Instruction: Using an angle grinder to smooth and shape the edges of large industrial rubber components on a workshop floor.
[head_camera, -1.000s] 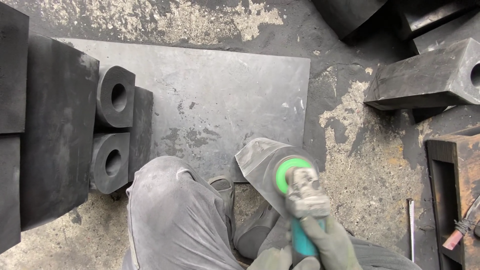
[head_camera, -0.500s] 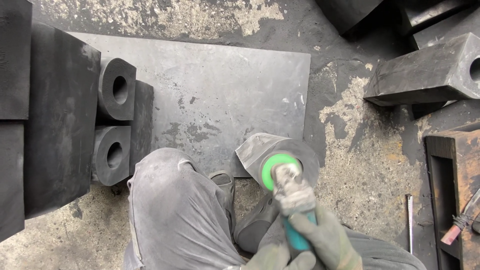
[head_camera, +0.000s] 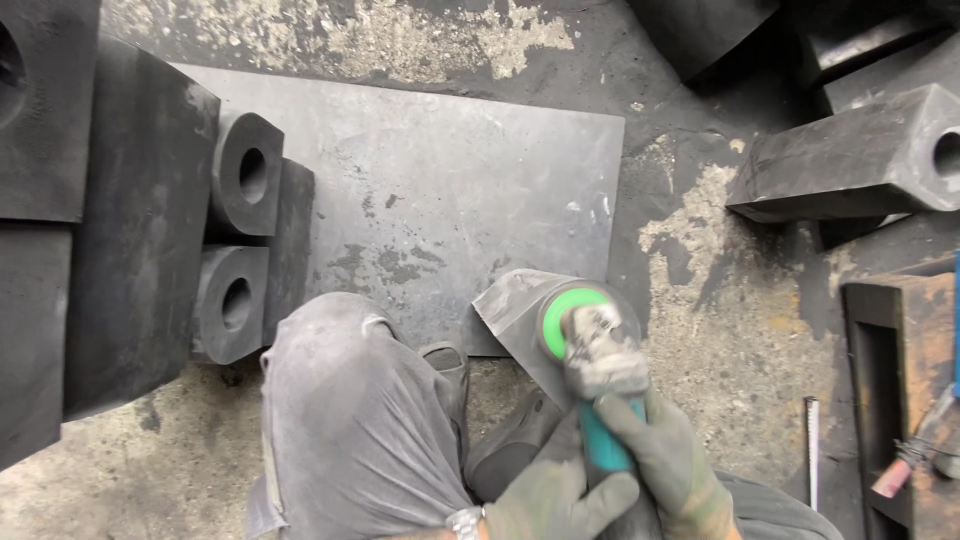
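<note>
Grinder (head_camera: 597, 375) right of knee (head_camera: 350, 400) — on plate (head_camera: 450, 190)

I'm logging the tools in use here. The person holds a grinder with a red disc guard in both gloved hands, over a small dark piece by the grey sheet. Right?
Not quite: the head view shows the disc guard is green, not red. The rest holds: the left hand and right hand, both gloved, hold the grinder over a small dark piece by the grey sheet.

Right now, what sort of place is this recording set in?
Most likely a metal or fabrication workshop. Both gloved hands, left and right, grip a handheld grinder with a green disc over a grimy concrete floor, beside a dark flat plate and heavy dark blocks with bored holes.
</note>
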